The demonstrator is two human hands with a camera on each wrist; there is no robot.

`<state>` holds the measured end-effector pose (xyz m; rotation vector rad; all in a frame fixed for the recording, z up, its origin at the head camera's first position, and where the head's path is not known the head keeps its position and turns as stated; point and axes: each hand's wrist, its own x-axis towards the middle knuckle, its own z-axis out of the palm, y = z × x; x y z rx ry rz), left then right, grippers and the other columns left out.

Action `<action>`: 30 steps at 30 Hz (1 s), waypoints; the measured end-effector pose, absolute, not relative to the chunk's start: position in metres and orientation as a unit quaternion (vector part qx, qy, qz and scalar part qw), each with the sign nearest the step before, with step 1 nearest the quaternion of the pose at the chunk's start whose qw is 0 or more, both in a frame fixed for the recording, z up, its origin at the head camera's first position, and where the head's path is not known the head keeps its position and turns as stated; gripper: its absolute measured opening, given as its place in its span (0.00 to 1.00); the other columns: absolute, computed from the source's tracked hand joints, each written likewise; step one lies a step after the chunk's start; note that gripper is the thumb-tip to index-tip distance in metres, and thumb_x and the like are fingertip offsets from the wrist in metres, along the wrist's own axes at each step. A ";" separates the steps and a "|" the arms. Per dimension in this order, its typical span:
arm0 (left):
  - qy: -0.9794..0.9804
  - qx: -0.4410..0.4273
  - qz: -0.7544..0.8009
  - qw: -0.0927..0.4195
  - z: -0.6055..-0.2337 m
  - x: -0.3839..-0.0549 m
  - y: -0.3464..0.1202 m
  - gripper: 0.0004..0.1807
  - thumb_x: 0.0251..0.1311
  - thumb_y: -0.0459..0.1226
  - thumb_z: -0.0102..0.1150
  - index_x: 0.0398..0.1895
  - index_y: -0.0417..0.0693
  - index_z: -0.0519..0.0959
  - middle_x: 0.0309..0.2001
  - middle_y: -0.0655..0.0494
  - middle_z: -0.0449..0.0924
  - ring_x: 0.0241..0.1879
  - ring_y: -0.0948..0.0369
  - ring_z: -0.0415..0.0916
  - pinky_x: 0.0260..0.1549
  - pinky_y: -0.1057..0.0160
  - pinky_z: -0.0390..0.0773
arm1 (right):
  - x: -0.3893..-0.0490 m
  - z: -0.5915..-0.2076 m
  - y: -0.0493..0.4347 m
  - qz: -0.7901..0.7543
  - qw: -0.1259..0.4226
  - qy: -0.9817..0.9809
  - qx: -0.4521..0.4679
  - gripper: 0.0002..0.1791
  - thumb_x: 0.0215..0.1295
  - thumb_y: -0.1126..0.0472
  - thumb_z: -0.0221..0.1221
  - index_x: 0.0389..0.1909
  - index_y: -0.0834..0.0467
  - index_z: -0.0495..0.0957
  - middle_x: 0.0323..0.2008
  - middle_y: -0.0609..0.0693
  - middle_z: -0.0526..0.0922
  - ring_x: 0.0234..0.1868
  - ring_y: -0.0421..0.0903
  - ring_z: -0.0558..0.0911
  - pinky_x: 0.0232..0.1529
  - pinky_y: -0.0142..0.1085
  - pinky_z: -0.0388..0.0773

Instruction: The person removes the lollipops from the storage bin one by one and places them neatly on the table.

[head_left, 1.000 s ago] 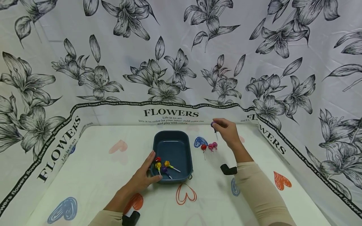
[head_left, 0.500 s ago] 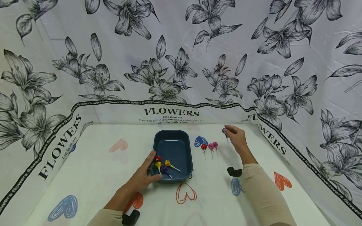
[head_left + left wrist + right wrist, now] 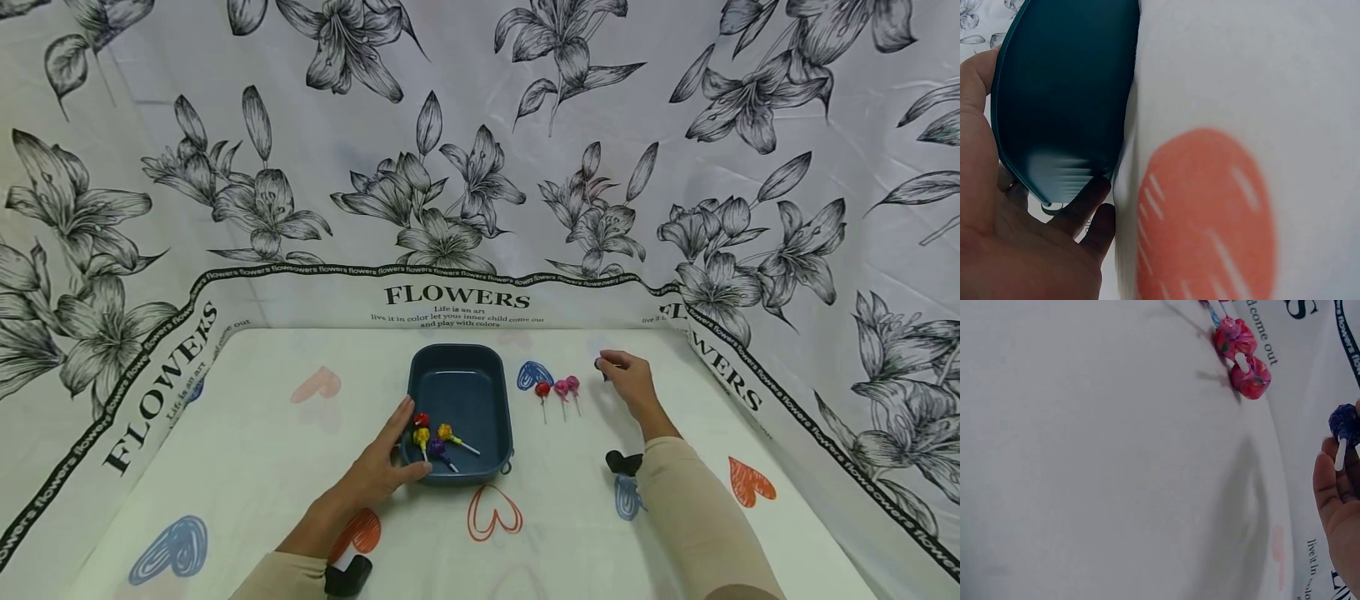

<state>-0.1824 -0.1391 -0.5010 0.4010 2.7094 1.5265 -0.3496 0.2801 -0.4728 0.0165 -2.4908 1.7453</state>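
Note:
In the head view, my left hand holds the near-left corner of a dark blue rectangular container, with the thumb at its near rim. The left wrist view shows fingers against the container's outer wall. Several lollipops lie inside, among them a yellow one, an orange-yellow one and a purple one. At the right, my right hand pinches a dark blue lollipop, stick pointing down. To its left lie a red lollipop and two pink lollipops in a row.
The white table cloth bears printed hearts. A floral curtain hangs behind the table and along its sides. A small loop sits at the container's near-right corner.
My right hand has moved right with the dark blue lollipop, away from the red and pink ones, then lowered slightly. My left hand has stayed at the container.

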 end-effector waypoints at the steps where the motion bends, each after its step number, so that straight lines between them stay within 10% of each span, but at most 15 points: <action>1: 0.865 0.127 0.486 0.005 -0.501 -0.182 -0.139 0.50 0.44 0.50 0.62 0.65 0.72 0.38 0.66 0.72 0.32 0.64 0.60 0.33 0.55 0.44 0.44 | -0.350 -0.475 0.280 0.571 0.049 -0.820 0.003 0.20 0.54 0.53 0.58 0.46 0.60 0.75 0.40 0.56 0.77 0.42 0.58 0.74 0.43 0.49 0.68; 9: 0.869 0.118 0.481 0.013 -0.496 -0.181 -0.138 0.50 0.45 0.49 0.62 0.65 0.73 0.38 0.66 0.72 0.32 0.64 0.60 0.32 0.55 0.45 0.44 | -0.355 -0.489 0.283 0.509 0.044 -0.860 0.006 0.21 0.56 0.54 0.57 0.48 0.61 0.74 0.41 0.53 0.76 0.40 0.47 0.74 0.33 0.34 0.72; 30: 0.864 0.111 0.492 0.018 -0.475 -0.170 -0.132 0.49 0.46 0.48 0.62 0.66 0.66 0.40 0.67 0.63 0.34 0.64 0.57 0.33 0.55 0.45 0.43 | -0.360 -0.509 0.283 0.419 0.025 -0.907 -0.023 0.19 0.56 0.51 0.56 0.47 0.56 0.76 0.42 0.52 0.77 0.45 0.49 0.72 0.45 0.44 0.68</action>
